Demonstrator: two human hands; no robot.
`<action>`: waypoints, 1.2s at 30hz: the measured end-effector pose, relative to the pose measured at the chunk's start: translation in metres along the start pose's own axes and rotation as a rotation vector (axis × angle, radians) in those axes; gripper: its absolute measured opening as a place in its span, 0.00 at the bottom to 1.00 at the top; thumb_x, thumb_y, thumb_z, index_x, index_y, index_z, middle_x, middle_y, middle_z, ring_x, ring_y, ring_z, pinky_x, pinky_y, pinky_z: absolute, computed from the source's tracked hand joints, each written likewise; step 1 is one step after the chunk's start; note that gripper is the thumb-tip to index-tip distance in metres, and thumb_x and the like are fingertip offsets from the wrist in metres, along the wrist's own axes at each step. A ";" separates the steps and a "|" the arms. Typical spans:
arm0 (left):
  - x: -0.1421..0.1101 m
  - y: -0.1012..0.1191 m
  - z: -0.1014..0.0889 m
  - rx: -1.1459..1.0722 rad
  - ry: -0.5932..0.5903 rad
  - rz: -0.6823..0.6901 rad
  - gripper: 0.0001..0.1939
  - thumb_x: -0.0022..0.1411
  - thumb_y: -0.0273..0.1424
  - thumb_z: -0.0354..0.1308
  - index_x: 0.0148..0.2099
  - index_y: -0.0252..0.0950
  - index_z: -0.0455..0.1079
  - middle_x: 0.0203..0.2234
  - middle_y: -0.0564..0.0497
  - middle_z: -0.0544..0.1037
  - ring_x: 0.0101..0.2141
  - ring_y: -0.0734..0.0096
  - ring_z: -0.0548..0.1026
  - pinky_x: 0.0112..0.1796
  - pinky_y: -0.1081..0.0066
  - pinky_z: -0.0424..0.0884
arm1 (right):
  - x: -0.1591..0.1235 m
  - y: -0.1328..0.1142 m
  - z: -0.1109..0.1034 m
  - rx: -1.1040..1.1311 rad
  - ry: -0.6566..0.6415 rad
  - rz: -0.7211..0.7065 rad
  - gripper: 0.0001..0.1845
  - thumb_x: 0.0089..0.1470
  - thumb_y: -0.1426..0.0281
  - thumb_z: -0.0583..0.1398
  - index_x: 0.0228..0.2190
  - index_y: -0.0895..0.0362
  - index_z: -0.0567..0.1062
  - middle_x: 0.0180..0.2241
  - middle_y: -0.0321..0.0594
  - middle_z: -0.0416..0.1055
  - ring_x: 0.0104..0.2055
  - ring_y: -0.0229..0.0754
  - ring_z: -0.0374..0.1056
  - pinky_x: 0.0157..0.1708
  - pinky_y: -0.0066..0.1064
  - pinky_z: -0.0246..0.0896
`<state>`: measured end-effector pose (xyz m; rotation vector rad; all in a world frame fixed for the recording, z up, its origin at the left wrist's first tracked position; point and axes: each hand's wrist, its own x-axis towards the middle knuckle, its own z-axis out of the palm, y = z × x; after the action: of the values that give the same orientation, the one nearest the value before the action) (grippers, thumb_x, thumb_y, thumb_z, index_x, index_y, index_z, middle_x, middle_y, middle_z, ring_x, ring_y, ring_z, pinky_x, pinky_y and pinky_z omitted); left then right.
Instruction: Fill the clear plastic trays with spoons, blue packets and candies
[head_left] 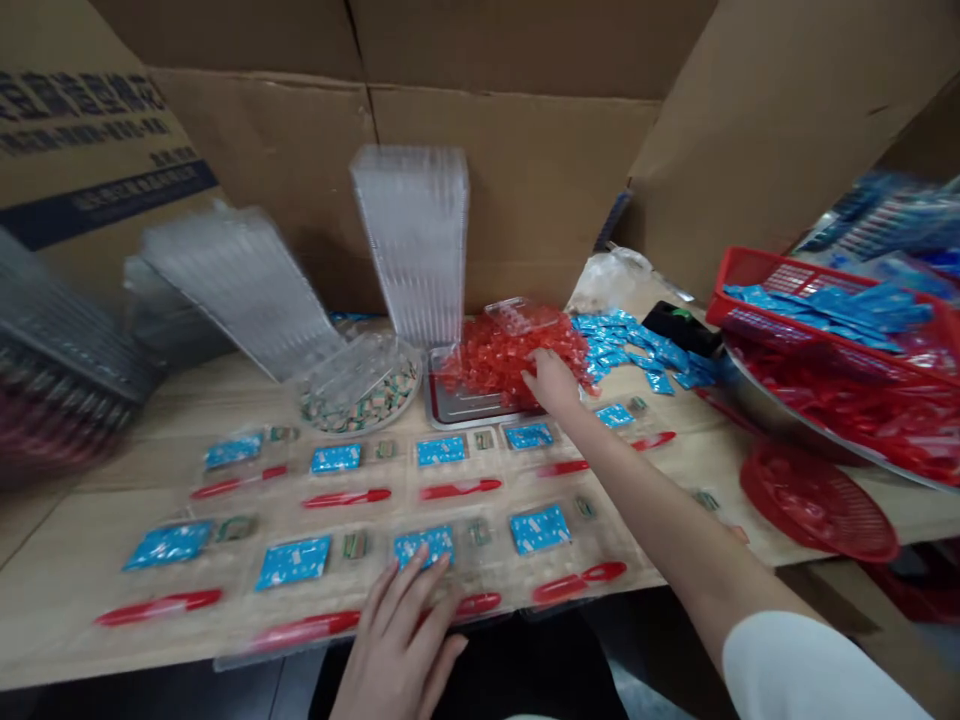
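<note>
2 hands seen at a tabletop (pixel 45 625), 1 of them put to a red heap.
R hand (pixel 553 380) is half curled over red bits (pixel 487 355), piled on a tray (pixel 469 402) nr the mid. of the back edge; can't tell if any bit is held. L hand (pixel 405 635) is laid nr the front edge, fairly flat, fingers a bit spread, tips put over a blue packet (pixel 424 543) in a clear pack (pixel 491 570); what's under the palm can't be seen.

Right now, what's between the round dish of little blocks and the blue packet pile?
In the head view, red plastic pieces heaped on a rectangular tray, the right hand touching them.
</note>
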<state>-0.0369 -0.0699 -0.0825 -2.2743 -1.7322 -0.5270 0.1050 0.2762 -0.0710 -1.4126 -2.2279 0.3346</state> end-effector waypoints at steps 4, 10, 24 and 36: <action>0.000 0.009 0.008 -0.054 0.016 -0.115 0.16 0.59 0.28 0.54 0.50 0.42 0.69 0.51 0.48 0.72 0.55 0.59 0.65 0.52 0.57 0.65 | -0.003 -0.003 0.002 -0.077 0.006 -0.087 0.12 0.52 0.75 0.54 0.40 0.60 0.69 0.43 0.52 0.66 0.47 0.51 0.62 0.49 0.41 0.56; 0.008 0.002 0.002 -0.238 0.054 -0.181 0.17 0.59 0.25 0.54 0.50 0.43 0.68 0.49 0.49 0.73 0.53 0.61 0.67 0.50 0.58 0.67 | -0.013 -0.021 -0.016 0.283 0.122 -0.097 0.09 0.51 0.73 0.55 0.36 0.58 0.70 0.37 0.46 0.70 0.40 0.45 0.66 0.45 0.38 0.61; 0.037 0.022 -0.002 -0.546 0.107 -0.465 0.11 0.62 0.25 0.52 0.47 0.39 0.66 0.41 0.49 0.75 0.45 0.68 0.71 0.47 0.65 0.67 | -0.166 -0.048 -0.047 0.831 -0.349 0.080 0.11 0.50 0.70 0.60 0.38 0.54 0.73 0.34 0.38 0.72 0.35 0.38 0.69 0.34 0.30 0.66; 0.006 0.015 0.012 -0.254 -0.002 -0.323 0.10 0.62 0.28 0.53 0.45 0.41 0.71 0.47 0.51 0.75 0.55 0.57 0.65 0.49 0.57 0.63 | -0.183 -0.072 -0.027 0.195 -0.386 -0.564 0.11 0.54 0.78 0.55 0.40 0.57 0.71 0.36 0.44 0.72 0.40 0.44 0.67 0.41 0.38 0.65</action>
<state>-0.0195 -0.0642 -0.0910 -2.1555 -2.1588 -0.8518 0.1270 0.0794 -0.0643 -0.6116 -2.6920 0.6418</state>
